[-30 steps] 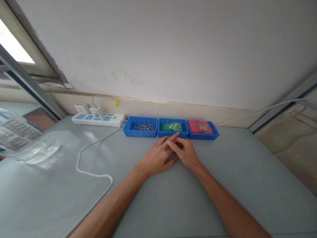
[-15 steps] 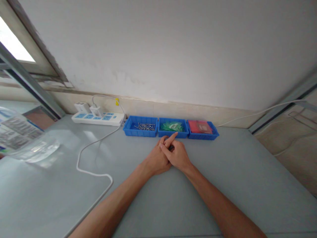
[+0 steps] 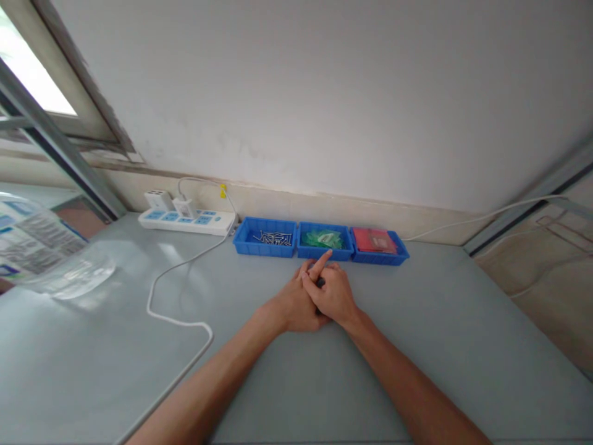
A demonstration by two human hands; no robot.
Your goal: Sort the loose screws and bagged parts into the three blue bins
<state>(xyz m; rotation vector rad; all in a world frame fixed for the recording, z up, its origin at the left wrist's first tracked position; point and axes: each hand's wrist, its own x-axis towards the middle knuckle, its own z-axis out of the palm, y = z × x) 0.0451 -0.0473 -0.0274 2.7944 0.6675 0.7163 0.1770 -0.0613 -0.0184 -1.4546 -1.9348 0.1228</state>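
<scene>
The person's two hands are pressed together on the grey table (image 3: 417, 321), just near of a row of three blue trays. The left hand (image 3: 296, 303) lies with the fingers mostly curled, but its forefinger is stretched out and points far, toward the middle tray (image 3: 324, 252). The right hand (image 3: 334, 295) is curled over it from the right side, the fingers folded in. Between the two hands a small dark thing (image 3: 320, 282) shows, touched by both; it is too small to tell what it is or which hand really grips it.

The middle tray holds green pieces (image 3: 323, 238). The left tray (image 3: 265, 246) holds small metal screws (image 3: 273, 237), and the right tray (image 3: 380, 254) holds something flat and red (image 3: 374, 240). The three trays touch side by side against the wall base.

To the far left lies a white power strip (image 3: 188, 220) with two white plugs in it, and its white cable (image 3: 178, 296) runs in a loop over the table toward the near edge. At the left edge a clear plastic bag (image 3: 46, 253) with printed labels is lying.
</scene>
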